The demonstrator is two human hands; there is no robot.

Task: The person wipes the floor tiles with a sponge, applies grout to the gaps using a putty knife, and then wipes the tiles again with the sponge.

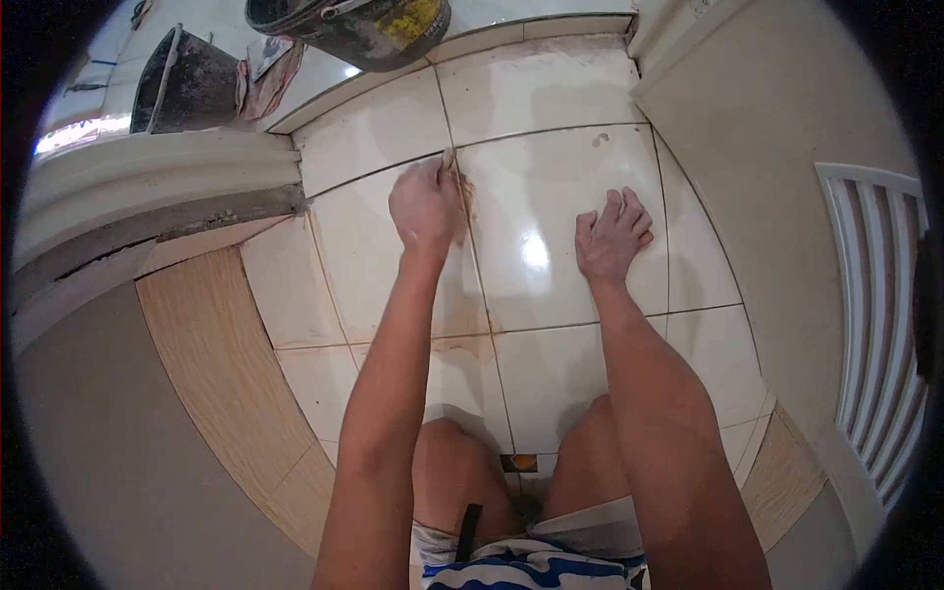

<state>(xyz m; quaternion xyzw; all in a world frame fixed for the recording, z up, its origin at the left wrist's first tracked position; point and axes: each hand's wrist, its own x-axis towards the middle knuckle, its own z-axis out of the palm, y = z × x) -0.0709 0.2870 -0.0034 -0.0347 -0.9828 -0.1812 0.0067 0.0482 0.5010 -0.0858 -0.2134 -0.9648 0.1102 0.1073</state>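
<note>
My left hand (426, 200) is closed, knuckles up, at a dark joint between cream floor tiles (383, 231). One fingertip points forward along the joint; whatever the other fingers hold, if anything, is hidden. Brownish smears (468, 202) mark the tile edge just right of this hand. Over the glossy tile to the right, my right hand (614, 236) rests with its fingers apart and slightly bent, holding nothing. Both hands look dusty. Below the hands, a brownish stain (462, 344) spreads around another joint.
A dirty black bucket (379, 34) with yellow marks stands beyond the raised tile edge. Another dark bucket (197, 87) is at the upper left, beside crumpled material (270, 79). A white louvred vent (870, 315) is at the right. Wood-look tiles (211, 344) border the left wall.
</note>
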